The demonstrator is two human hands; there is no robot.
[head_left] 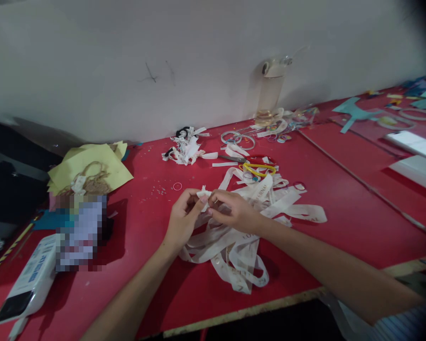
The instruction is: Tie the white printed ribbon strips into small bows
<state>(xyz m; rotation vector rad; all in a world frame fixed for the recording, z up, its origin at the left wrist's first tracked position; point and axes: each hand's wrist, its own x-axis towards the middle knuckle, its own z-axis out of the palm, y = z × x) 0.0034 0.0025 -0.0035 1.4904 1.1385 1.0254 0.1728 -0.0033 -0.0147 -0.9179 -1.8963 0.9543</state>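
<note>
The left hand [185, 209] and right hand [237, 212] both pinch a small white ribbon piece [202, 193] — it sits between their fingertips, long way seeming to point toward the wall [199, 71] — near the loose printed ribbons [206, 251].

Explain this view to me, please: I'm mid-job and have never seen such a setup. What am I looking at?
There is no machine: these are a person's bare hands, seen in one picture from a head-worn camera looking forward and down. The left hand and right hand pinch a small white piece between them. White ribbon with printed lettering lies in loose loops beneath and beside them on a red table. Farther back are scissors and, by the wall, a clear bottle.
</note>
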